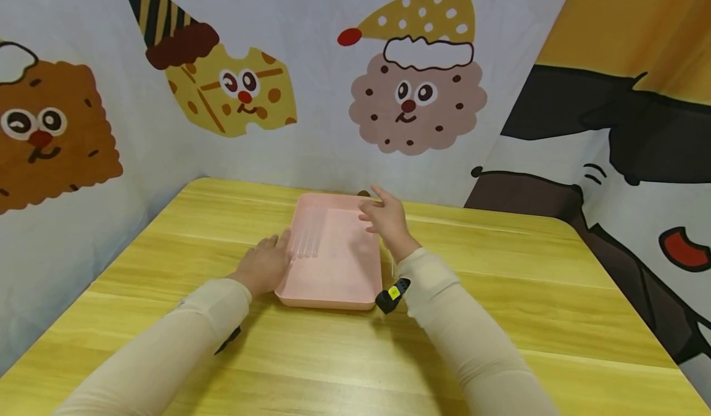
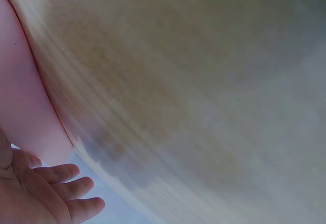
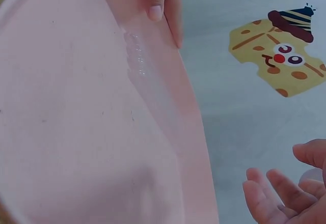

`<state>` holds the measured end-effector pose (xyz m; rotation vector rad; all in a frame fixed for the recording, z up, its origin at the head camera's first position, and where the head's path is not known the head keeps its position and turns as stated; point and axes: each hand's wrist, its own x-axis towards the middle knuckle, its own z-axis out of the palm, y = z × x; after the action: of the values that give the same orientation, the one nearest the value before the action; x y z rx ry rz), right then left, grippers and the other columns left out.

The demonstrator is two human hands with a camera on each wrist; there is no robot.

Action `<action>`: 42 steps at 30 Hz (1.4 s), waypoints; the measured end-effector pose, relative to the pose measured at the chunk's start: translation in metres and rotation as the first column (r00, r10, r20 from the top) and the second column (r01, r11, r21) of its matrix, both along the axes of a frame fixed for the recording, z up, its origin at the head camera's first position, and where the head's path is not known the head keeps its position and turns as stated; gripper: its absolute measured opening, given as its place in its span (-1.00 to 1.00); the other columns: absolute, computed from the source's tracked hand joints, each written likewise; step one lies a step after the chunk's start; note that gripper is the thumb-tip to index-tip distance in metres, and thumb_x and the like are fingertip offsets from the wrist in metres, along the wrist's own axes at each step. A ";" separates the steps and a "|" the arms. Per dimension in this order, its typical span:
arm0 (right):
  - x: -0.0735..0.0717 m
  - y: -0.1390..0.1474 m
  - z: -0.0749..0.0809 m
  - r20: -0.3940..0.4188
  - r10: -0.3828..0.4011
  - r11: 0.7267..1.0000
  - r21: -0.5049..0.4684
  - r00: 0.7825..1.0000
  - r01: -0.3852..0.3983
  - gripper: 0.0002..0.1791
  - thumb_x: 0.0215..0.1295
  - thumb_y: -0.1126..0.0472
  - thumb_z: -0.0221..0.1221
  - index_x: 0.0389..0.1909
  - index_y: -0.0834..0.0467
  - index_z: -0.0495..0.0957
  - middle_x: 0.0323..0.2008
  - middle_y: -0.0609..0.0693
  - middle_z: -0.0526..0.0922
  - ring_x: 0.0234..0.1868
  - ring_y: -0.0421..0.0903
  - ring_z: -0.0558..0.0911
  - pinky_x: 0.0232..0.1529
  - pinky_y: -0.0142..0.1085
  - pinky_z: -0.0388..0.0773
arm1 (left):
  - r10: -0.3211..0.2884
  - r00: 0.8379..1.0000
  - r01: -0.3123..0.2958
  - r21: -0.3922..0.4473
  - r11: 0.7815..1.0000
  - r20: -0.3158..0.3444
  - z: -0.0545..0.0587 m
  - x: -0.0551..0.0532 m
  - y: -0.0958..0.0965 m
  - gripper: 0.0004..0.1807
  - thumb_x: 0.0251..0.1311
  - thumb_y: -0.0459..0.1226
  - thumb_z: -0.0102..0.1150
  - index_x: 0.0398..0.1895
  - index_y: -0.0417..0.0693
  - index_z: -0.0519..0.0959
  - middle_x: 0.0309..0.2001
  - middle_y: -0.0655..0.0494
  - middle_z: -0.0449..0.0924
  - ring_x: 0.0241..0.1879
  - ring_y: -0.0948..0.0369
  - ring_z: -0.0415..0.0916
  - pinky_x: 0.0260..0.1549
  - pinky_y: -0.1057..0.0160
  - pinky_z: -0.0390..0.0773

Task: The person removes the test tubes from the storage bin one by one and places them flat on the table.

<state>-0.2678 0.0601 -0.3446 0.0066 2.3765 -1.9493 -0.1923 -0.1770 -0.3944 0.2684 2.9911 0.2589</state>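
A shallow pink tray (image 1: 350, 280) lies on the wooden table. Several clear, slender tubes (image 1: 307, 234) rest side by side along its left wall. My left hand (image 1: 262, 265) holds the tray's left rim; the right wrist view shows one digit over the inside wall (image 3: 155, 10). Its other fingers (image 2: 74, 188) extend outside the tray in the left wrist view. Over the tray's far right rim is my right hand (image 1: 384, 218), fingers loosely bent and spread. A pale translucent shape (image 3: 311, 175) shows behind those fingers; I cannot tell what it is.
A thin clear strip (image 1: 394, 268) shows beside the tray's right wall, partly covered by the right forearm. Behind the table (image 1: 500, 268) hangs a cloth (image 1: 322, 150) printed with cartoon biscuits and cheese. A black wrist device (image 1: 392, 295) sits over the tray's near right corner.
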 end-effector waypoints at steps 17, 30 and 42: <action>-0.012 -0.025 -0.011 0.036 0.019 0.999 0.028 0.999 -0.020 -0.32 0.31 0.23 0.16 0.45 0.04 0.22 0.10 0.16 0.61 -0.02 0.12 0.67 -0.04 0.07 0.60 | 0.035 0.999 -0.036 0.056 0.998 0.029 0.000 0.001 -0.001 -0.37 0.52 -0.15 -0.30 0.50 -0.30 -0.06 0.39 -0.43 0.10 0.36 -0.33 0.07 0.25 -0.34 0.16; -0.018 -0.043 -0.017 0.060 0.022 0.995 0.094 0.998 -0.028 -0.31 0.29 0.19 0.20 0.44 0.03 0.23 0.06 0.13 0.64 -0.06 0.10 0.69 -0.12 0.02 0.63 | 0.013 1.000 -0.013 0.039 0.999 0.002 -0.001 0.002 -0.001 -0.38 0.51 -0.16 -0.28 0.49 -0.32 -0.03 0.35 -0.45 0.16 0.33 -0.33 0.14 0.22 -0.30 0.24; -0.019 -0.052 -0.023 -0.008 0.008 0.982 0.189 1.000 -0.007 -0.35 0.26 0.17 0.24 0.39 -0.02 0.33 -0.08 0.09 0.72 -0.19 0.05 0.73 -0.29 0.00 0.67 | 0.010 1.000 -0.009 0.027 1.000 -0.021 -0.003 -0.001 -0.001 -0.38 0.50 -0.17 -0.25 0.48 -0.33 -0.01 0.34 -0.46 0.19 0.32 -0.33 0.17 0.20 -0.30 0.27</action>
<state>-0.2869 0.0083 -0.3674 -0.0008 2.5529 -1.7161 -0.1928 -0.1781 -0.3972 0.2613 3.0123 0.2992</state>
